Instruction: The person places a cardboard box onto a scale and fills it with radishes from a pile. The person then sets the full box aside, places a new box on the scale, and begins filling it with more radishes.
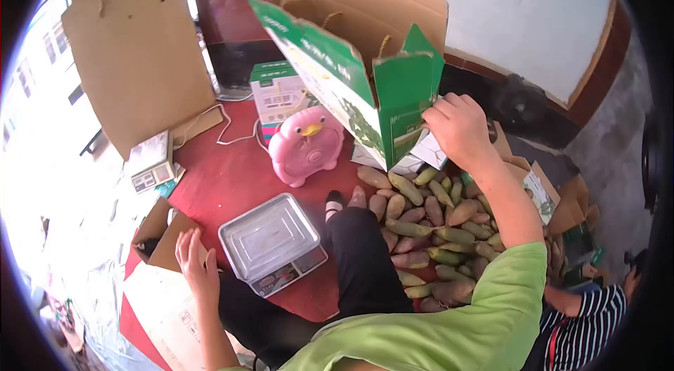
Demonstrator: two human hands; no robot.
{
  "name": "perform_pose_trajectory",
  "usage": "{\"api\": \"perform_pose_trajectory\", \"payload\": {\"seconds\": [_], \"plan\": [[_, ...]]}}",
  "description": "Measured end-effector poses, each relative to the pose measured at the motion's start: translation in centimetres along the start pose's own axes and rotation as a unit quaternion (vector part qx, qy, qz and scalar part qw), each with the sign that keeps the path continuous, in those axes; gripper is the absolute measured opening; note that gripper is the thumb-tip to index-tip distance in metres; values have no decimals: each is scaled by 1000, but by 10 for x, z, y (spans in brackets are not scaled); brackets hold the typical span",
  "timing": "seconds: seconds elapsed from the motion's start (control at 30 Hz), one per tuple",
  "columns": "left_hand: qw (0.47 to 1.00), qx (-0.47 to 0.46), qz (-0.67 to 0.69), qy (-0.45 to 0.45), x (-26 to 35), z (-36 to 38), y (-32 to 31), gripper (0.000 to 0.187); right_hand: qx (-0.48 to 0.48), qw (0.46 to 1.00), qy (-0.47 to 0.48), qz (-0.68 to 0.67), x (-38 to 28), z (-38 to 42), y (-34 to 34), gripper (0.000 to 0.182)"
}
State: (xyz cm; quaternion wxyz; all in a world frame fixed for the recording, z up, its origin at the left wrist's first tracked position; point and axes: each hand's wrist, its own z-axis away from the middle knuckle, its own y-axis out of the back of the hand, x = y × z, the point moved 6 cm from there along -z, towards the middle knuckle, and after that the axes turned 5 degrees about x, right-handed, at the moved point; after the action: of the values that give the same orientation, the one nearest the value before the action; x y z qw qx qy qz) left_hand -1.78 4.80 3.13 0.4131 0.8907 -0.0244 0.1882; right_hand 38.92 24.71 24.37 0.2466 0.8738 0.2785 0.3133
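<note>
A green-and-white cardboard carton (344,80) with open flaps and rope handles is tilted in the air. My right hand (460,129) grips its lower right corner, fingers closed over the edge. My left hand (196,266) holds nothing, its fingers apart beside a small open cardboard box (167,234). Between my left hand and my knee sits a digital scale (288,269) with a metal tray (270,234) on top. Under and to the right of the carton lies a heap of long green and brownish root vegetables (435,230).
A pink duck-shaped plastic object (307,146) stands on the red cloth (210,167) before another printed carton (277,94). A tall cardboard sheet (137,48) leans at the back left. A person in a striped shirt (590,329) is at the lower right.
</note>
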Motion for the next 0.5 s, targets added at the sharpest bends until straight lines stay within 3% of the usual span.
{"api": "perform_pose_trajectory", "payload": {"seconds": [0.07, 0.1, 0.17, 0.3, 0.37, 0.43, 0.47, 0.5], "plan": [[997, 74, 34, 18, 25, -24, 27, 62, 55, 997, 59, 7, -11, -3, 0, 9], [997, 54, 29, 42, 19, -22, 42, 62, 34, 997, 68, -16, -30, -9, -4, 9], [990, 134, -14, -27, 31, -48, 65, 68, 72, 991, 104, -39, -48, -21, -11, 9], [968, 220, -115, -34, 43, -78, 112, 85, 105, 976, 146, -122, -91, -36, -41, 12], [964, 202, -171, -16, 48, -83, 120, 91, 89, 971, 155, -158, -111, -39, -63, 12], [992, 53, -87, 78, 27, -79, 111, 82, 90, 957, 187, -202, -135, -40, -82, 10], [991, 47, -49, 115, 19, -70, 107, 57, 59, 959, 183, -210, -143, -37, -98, 9], [991, 36, -56, 120, 10, -59, 101, 57, 54, 957, 179, -221, -150, -34, -112, 9]]}}
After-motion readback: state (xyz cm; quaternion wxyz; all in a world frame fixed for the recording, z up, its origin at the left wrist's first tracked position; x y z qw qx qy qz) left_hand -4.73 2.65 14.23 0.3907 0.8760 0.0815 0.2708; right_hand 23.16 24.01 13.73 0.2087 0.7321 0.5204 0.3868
